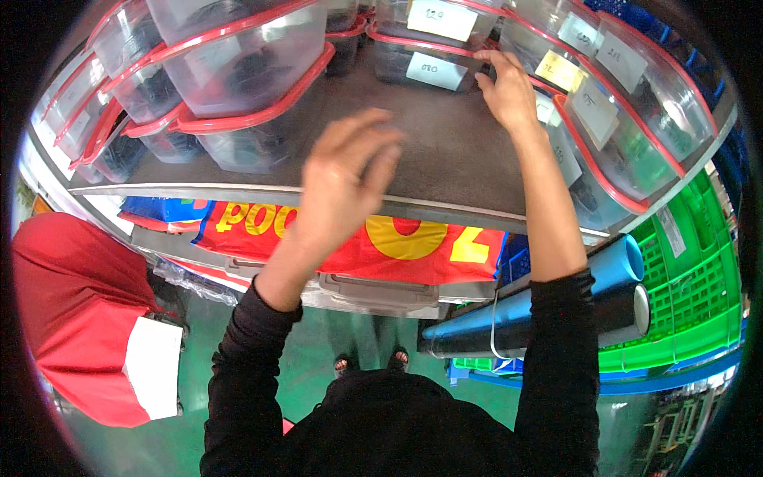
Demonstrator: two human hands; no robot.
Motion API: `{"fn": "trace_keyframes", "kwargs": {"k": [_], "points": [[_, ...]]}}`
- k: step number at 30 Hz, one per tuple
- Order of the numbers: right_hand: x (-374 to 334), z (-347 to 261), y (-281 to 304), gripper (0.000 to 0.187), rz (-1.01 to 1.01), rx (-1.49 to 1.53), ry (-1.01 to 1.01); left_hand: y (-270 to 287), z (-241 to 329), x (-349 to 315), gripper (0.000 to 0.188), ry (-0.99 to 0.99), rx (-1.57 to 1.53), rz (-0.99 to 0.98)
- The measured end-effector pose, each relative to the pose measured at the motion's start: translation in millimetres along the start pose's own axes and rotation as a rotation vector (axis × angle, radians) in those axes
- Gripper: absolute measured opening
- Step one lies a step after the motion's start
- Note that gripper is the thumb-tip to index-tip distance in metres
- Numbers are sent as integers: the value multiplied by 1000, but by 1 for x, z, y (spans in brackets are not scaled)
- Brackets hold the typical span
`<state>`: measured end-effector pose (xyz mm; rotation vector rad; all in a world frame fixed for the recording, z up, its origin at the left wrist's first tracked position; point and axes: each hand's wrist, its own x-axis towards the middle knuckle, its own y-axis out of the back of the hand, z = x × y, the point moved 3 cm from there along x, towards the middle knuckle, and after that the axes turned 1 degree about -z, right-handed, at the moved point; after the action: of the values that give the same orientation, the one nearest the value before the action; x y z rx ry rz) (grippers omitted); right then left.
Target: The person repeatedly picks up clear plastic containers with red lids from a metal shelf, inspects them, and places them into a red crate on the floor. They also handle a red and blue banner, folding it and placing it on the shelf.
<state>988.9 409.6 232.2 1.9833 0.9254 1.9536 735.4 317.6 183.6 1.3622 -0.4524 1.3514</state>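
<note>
My right hand [509, 91] is at the right end of a clear plastic container [389, 67] with a red lid and a white label. Its fingers lie over the lid's corner and the thumb rests against the side. That container sits low on the dark shelf [342, 99], with another labelled container [397, 20] stacked on it. My left hand [350, 163] hovers above the shelf's front part, slightly blurred, its fingers apart and nothing in them.
Stacked containers flank the shelf, on the left [246, 71] and right [612, 103]. Below hangs a red and yellow printed sheet [334, 250]. Blue and black rolls [548, 306] and green crates [683, 278] are at right. A red cloth [87, 310] covers something at left.
</note>
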Motion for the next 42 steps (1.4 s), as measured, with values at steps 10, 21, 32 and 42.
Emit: {"fn": "trace_keyframes", "kwargs": {"k": [10,21,32,42], "points": [[44,-33,-59,29,-126,-287,203,10,-38,-12,7,78,199,76],[31,-62,-31,19,-137,-254,188,13,-38,-13,13,129,140,39],[-30,-116,55,16,-192,-199,272,16,-36,-12,49,83,151,102],[-76,-125,128,19,-182,-102,142,14,-37,-8,95,119,-295,-60]]}}
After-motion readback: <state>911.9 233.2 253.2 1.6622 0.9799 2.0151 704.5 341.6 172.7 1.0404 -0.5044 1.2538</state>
